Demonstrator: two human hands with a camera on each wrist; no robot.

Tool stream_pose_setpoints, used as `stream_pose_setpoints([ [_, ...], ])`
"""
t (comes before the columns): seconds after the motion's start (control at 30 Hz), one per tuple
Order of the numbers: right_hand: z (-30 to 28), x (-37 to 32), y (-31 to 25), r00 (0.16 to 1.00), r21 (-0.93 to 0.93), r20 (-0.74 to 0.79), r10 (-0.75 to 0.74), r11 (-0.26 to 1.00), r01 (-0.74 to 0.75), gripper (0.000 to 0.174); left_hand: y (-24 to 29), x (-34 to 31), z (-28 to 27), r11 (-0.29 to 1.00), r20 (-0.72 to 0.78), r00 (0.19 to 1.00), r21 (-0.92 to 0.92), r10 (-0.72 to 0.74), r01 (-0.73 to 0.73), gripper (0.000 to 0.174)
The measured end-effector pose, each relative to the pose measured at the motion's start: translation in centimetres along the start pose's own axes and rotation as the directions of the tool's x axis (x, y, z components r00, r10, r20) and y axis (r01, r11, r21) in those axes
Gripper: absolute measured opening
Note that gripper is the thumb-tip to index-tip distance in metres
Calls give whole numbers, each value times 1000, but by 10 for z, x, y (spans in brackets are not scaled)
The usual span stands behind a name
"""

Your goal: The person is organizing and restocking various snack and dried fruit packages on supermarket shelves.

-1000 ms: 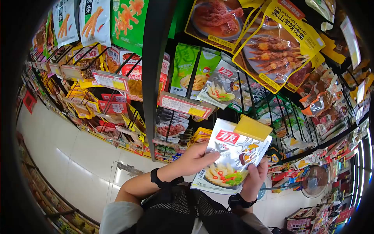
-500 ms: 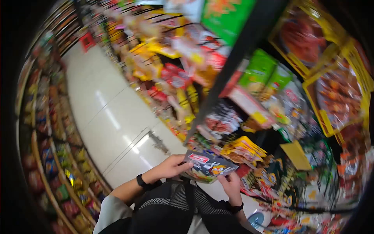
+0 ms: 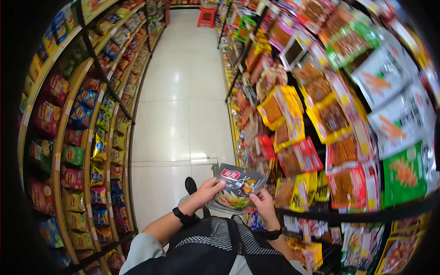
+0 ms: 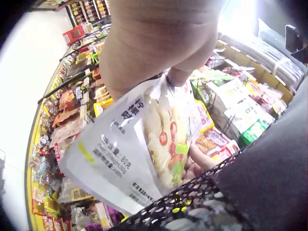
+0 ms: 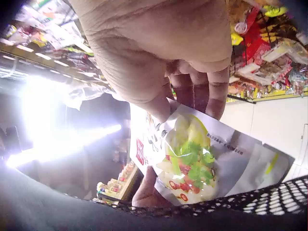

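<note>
In front of my waist, both hands hold a grey snack packet with a red logo, a cartoon figure and a picture of pale food with red and green pieces. My left hand grips its left edge, thumb on the front. On the other edge, my right hand pinches the packet with its thumb on the front and fingers behind. The left wrist view shows the tilted packet below my left hand. From the right wrist, the packet appears beneath my right hand.
Shelves of chip bags line the left side. On the right hang several packaged snacks, among them yellow packs and a green pack. A tiled aisle floor runs between them to a red stool.
The head view has swung leftward from the hanging packets to the length of the aisle. The packet has come away from the rack to my waist, with both hands still holding it.
</note>
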State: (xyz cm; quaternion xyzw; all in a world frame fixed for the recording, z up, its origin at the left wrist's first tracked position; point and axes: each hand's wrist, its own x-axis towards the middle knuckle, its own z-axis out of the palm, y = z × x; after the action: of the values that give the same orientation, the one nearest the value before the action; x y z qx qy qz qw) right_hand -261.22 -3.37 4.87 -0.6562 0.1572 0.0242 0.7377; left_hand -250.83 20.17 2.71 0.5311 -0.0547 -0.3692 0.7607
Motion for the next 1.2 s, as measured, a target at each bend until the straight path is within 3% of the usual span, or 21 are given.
stream_pose_setpoints([
  [0.1,34,85,17,990,-83,132,42,996,-31,21,17,39,-62,988,-120,989,-121,84,-99,32],
  [0.13,56,106,6,981,-119,178,77,991,-57,24,32,46,-81,970,-145,989,-236,27,-61,32],
  [0.2,80,153,-4,943,-158,283,173,979,-132,29,61,59,-104,941,-239,969,-310,59,-134,30],
  [0.33,136,229,-25,870,-196,397,292,953,-230,35,113,74,-164,926,-357,930,-317,85,-206,30],
  [0.47,171,295,-38,816,-199,496,296,954,-224,37,140,101,-211,917,-381,922,-344,63,-205,32],
  [0.6,200,366,-45,819,-160,495,291,957,-244,38,164,136,-248,949,-382,924,-300,-26,-97,36],
  [0.73,220,455,-44,843,-84,463,272,961,-263,39,186,198,-307,995,-365,927,-79,-90,65,42],
  [0.83,233,537,-52,843,-31,485,235,967,-252,39,227,258,-353,991,-330,935,-20,-131,131,42],
  [1.1,279,762,-134,846,52,516,132,981,-185,38,400,423,-438,981,-332,943,165,-39,99,40],
  [1.2,296,825,-167,843,58,526,112,984,-166,38,434,465,-465,989,-361,933,135,-11,64,39],
])
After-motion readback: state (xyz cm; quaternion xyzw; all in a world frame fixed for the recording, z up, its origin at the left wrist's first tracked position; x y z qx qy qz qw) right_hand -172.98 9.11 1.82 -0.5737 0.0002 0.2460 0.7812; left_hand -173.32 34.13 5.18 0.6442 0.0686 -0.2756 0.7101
